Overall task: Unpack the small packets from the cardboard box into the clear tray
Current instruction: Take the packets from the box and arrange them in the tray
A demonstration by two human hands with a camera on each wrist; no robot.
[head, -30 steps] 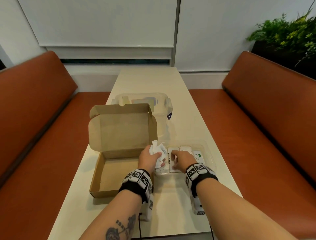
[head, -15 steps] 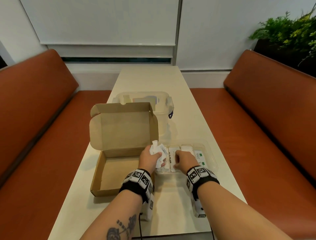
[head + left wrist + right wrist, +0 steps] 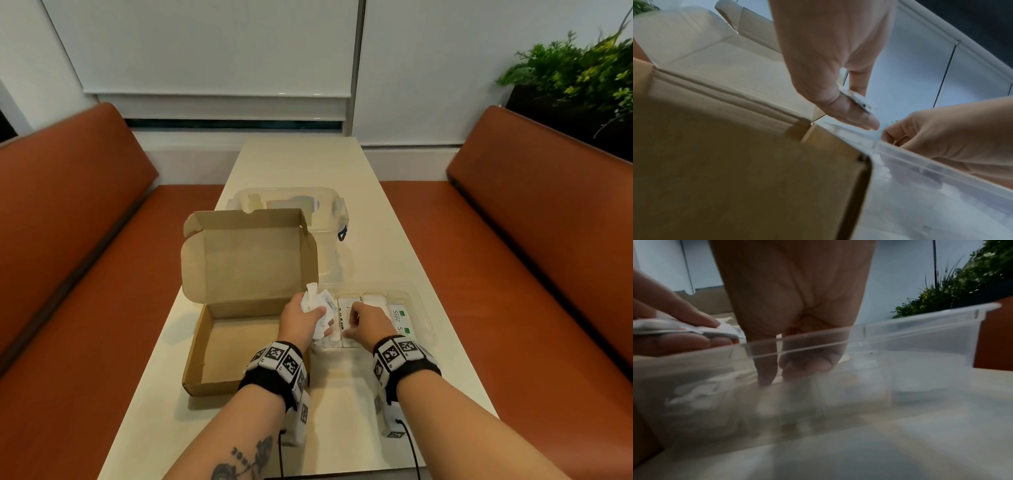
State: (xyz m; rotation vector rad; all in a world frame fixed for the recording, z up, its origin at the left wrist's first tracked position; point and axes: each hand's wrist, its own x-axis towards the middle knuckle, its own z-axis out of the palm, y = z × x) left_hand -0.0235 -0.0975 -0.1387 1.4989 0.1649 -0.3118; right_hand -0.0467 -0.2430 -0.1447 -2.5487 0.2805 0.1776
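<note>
the left hand (image 3: 301, 317) clutches a bunch of small white packets (image 3: 320, 303) at the left end of the clear tray (image 3: 423, 320) — its grip is tight around them. the right hand (image 3: 368, 322) reaches down into the tray, fingers curled among the packets lying there; whether that grip holds one i cannot tell. the cardboard box (image 3: 236, 346) sits open on the counter (image 3: 346, 404), just left of the tray.

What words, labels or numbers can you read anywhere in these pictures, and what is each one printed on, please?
"Stev": green print, cut off, on a white packet at the right of the clear tray; a second packet below it shows only "Ste".
Fine print on the packets in the left hand: too small to read.
Black-and-white square codes on the wristbands: patterns, no words.
Lettering in the forearm tattoo: too blurred to read.
</note>
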